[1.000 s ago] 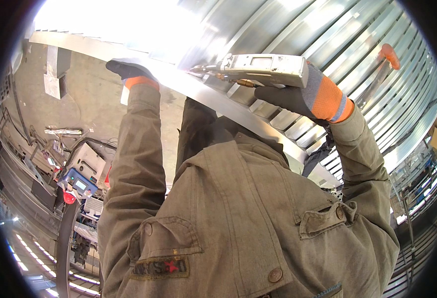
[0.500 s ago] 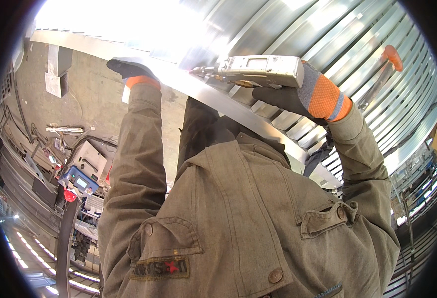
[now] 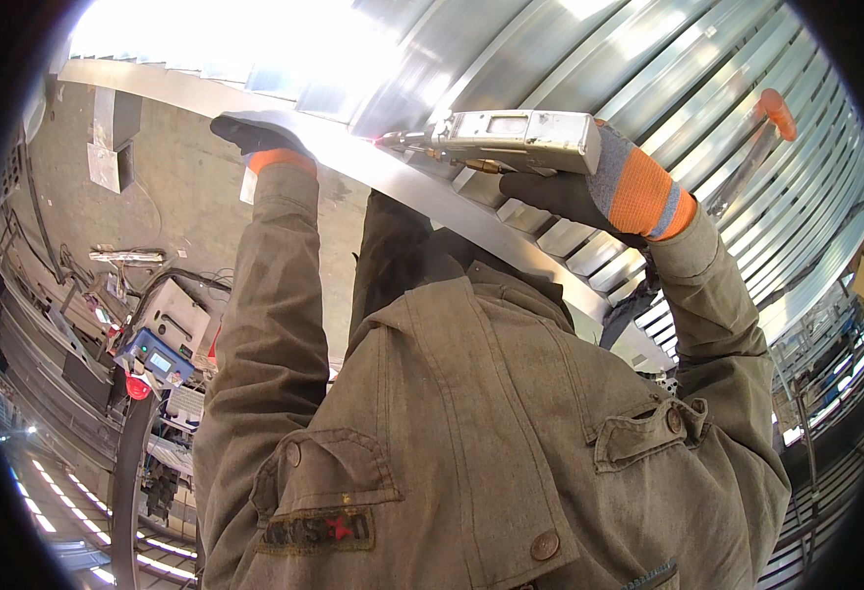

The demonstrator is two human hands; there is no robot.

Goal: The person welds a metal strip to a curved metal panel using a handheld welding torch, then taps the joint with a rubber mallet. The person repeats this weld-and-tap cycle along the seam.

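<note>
My right hand [image 3: 589, 197], in a grey, orange and black glove, is closed around a handheld welding gun [image 3: 525, 138] with a pale boxy body. The gun's narrow nozzle points left, and a small reddish glow shows at its tip, close to the long metal edge bar [image 3: 403, 187] of a ribbed panel. My left hand [image 3: 260, 136], in a dark glove with an orange cuff, lies on that bar left of the nozzle. Its fingers look stretched out to the left along the metal; part of the hand blends into the glare.
Shiny metal slats [image 3: 570, 69] run across the panel beyond the bar, with strong glare at upper left. An orange-ended handle [image 3: 776, 113] stands out at right. On the left are a metal bracket [image 3: 108, 147] on the floor and a blue box with a screen [image 3: 160, 362].
The bright glare around the nozzle tip and over the panel has shrunk, so more slats show. Both hands and the welding gun stay in nearly the same place.
</note>
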